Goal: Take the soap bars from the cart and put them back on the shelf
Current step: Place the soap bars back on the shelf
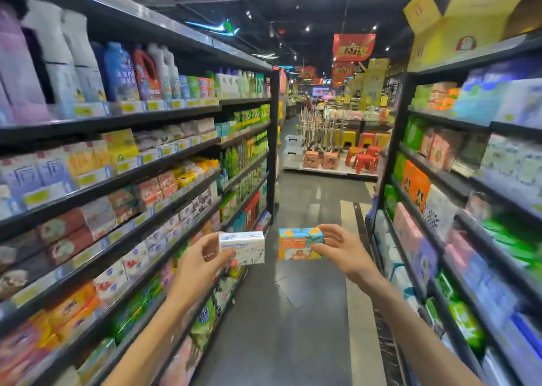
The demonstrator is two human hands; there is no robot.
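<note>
My left hand (202,256) grips a white boxed soap bar (243,248) with blue lettering, held up at chest height over the aisle floor. My right hand (337,246) pinches a blue and orange boxed soap bar (299,243) beside it. The two boxes sit a small gap apart. The shelf (140,209) on the left holds rows of boxed soap in several colours. A dark wire edge of the cart (384,336) shows low on the right, under my right forearm.
Shelving with detergents and tissue packs lines both sides of the aisle. The grey floor (293,312) runs ahead to a display of red plastic stools (362,158) and stacked goods. Red banners hang from the dark ceiling.
</note>
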